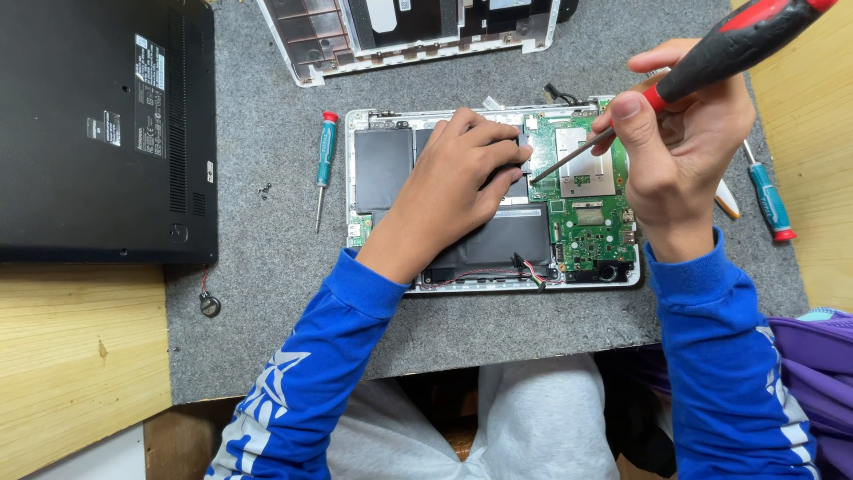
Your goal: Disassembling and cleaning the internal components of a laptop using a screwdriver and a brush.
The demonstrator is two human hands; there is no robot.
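- Nearest, two blue sleeves (pixel 293 391) with white print come up from grey trousers (pixel 533 418); a purple cloth (pixel 813 373) lies at the right edge.
- A grey mat (pixel 267 311) covers the wooden bench (pixel 80 356); a coin cell (pixel 210 305) on a thin red lead lies on it near the left.
- In the middle of the mat lies the opened laptop (pixel 493 200), its black battery (pixel 498 240) towards the person and its green board (pixel 591 213) on the right.
- The left hand (pixel 453 173) lies flat on the battery, fingers spread and pressing, gripping nothing.
- The right hand (pixel 680 133) is closed round a red-and-black screwdriver (pixel 711 53); its tip touches the board's left edge, just beside the left fingertips.
- A small teal screwdriver (pixel 325 164) lies left of the laptop, with tiny screws (pixel 265 189) near it; another teal one (pixel 769 200) lies to the right, partly behind the wrist.
- At far left a black laptop (pixel 107 124) lies underside up, with a tall white rectangular label near its middle and a small white one to the left of that.
- Farthest, a white cover (pixel 409 36) lies inside up, with a white sticker near its top edge.
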